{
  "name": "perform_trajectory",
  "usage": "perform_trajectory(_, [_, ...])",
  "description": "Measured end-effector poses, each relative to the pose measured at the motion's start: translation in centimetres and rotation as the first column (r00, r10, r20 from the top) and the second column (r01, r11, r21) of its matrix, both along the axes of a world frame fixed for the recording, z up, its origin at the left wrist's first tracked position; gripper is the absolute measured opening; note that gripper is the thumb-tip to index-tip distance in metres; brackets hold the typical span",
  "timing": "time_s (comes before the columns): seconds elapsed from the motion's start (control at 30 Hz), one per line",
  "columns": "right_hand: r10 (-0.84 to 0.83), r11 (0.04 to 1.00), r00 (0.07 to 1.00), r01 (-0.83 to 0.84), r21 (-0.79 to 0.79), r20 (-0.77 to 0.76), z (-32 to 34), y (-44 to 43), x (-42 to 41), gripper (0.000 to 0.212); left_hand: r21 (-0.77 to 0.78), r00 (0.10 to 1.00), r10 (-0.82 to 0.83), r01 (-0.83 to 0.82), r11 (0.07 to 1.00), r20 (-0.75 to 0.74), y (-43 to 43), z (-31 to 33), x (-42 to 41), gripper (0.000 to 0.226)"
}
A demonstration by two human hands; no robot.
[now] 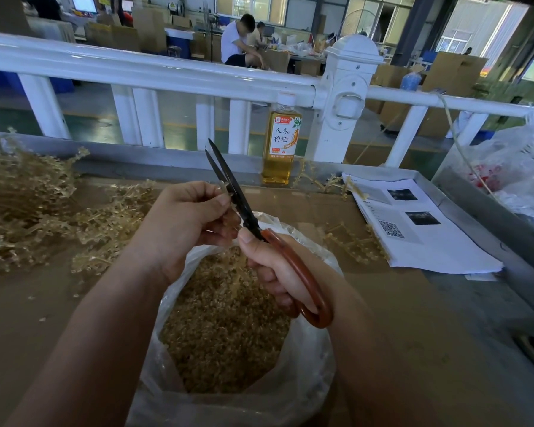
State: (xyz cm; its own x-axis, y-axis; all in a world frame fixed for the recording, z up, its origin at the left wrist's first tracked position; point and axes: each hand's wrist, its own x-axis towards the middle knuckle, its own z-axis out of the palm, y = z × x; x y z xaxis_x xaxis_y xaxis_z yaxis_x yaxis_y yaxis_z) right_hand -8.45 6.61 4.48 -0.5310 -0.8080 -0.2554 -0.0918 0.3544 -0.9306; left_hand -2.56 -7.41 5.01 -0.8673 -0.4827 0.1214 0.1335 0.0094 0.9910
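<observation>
One bag (312, 368) of clippings lies below two hands: right hand (278, 266) grips one scissors (239, 195), left hand (185, 217) pinches one sprig (224, 184).

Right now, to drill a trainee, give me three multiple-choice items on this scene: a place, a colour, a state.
1. Where does the bottle stand? A by the white post; B in the person's lap; C on the floor.
2. What colour are the scissors' handles? A blue; B reddish-brown; C white.
3. How are the scissor blades? A shut tight; B tips apart; C broken off.
1 A, it stands beside the post. 2 B, the loop by the right hand is reddish-brown. 3 B, a gap shows between the tips.
</observation>
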Motion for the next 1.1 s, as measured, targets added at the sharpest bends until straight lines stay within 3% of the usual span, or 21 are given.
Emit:
perform_trajectory(0.43, [-0.025,1.000,1.000,0.025,-0.015,0.013,-0.7,-0.4,-0.4,0.039,-0.086,0.999,-0.032,0.033,0.996,0.016,0.0,0.1,0.1,0.022])
perform_trajectory(0.83, [0.005,0.999,0.978,0.002,0.034,-0.209,0.2,-0.1,-0.1,0.038,-0.033,1.000,0.012,-0.011,0.999,0.010,0.2,0.4,0.0,0.017])
perform_trajectory(1.1, [0.008,0.996,0.981,0.011,0.094,-0.194,0.8,-0.5,0.0,0.045,-0.035,0.999,0.051,-0.051,0.998,0.008,0.2,0.5,-0.1,0.016])
